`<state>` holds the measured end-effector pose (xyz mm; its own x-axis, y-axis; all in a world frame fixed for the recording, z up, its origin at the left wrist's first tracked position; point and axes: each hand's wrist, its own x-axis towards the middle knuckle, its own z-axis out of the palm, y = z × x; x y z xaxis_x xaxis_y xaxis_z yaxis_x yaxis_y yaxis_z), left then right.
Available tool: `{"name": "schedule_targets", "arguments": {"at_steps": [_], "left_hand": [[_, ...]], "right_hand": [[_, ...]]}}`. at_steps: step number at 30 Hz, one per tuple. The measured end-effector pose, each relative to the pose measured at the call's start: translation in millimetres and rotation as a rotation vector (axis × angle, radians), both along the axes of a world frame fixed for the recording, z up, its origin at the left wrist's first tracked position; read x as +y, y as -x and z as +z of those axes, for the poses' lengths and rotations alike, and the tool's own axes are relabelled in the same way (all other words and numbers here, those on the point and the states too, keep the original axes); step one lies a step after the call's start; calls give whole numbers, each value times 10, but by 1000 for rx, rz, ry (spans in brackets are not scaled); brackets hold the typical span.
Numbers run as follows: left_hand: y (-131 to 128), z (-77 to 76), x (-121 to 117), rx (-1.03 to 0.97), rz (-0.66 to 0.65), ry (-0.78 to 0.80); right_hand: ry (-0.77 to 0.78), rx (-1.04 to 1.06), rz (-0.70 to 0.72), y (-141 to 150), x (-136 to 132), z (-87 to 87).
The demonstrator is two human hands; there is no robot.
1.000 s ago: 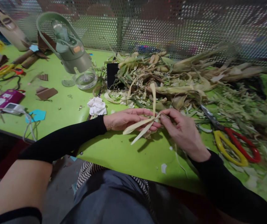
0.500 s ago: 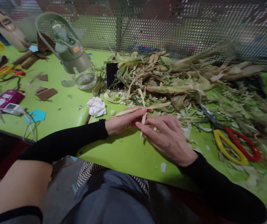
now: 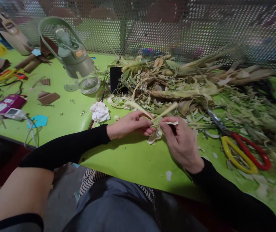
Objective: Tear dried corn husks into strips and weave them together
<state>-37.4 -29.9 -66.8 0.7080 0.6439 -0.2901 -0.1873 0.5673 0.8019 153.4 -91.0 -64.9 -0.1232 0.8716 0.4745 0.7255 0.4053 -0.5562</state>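
Observation:
Pale corn husk strips (image 3: pixel 167 110) cross between my two hands, just above the green table. My left hand (image 3: pixel 134 124) is closed on the strips where they meet, thumb against fingers. With thumb and forefinger, my right hand (image 3: pixel 180 138) pinches the end of a strip that pokes out to the right. One strip slants up to the left past my left fingers, another up to the right. The exact crossing is partly hidden by my fingertips. Below it lies a pale scrap (image 3: pixel 155 137) on the table.
A heap of dried corn husks (image 3: pixel 188 71) spreads behind my hands and to the right. Scissors (image 3: pixel 234 138) with red and yellow handles lie at right. Crumpled white paper (image 3: pixel 99 111), a green water bottle (image 3: pixel 77 61) and a purple packet (image 3: pixel 9 103) are at left.
My right hand has shifted slightly right and closed in a pinch on a strip end. The strips have turned from an upright cross to a slanting V. My left hand has curled round them.

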Motion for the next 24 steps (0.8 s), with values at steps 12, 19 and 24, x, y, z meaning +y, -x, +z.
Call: {"name": "schedule_targets", "arguments": {"at_steps": [12,19,24], "left_hand": [[-17,-55,-2,-66,87,-74],[-30,-78,35,80,269,-151],[-14,-82,24,93,190,-237]], "right_hand": [[266,135,23,-7,38,-23],[-105,-315,58,-16,20,-31],[-359,-389,146,11,4,17]]}}
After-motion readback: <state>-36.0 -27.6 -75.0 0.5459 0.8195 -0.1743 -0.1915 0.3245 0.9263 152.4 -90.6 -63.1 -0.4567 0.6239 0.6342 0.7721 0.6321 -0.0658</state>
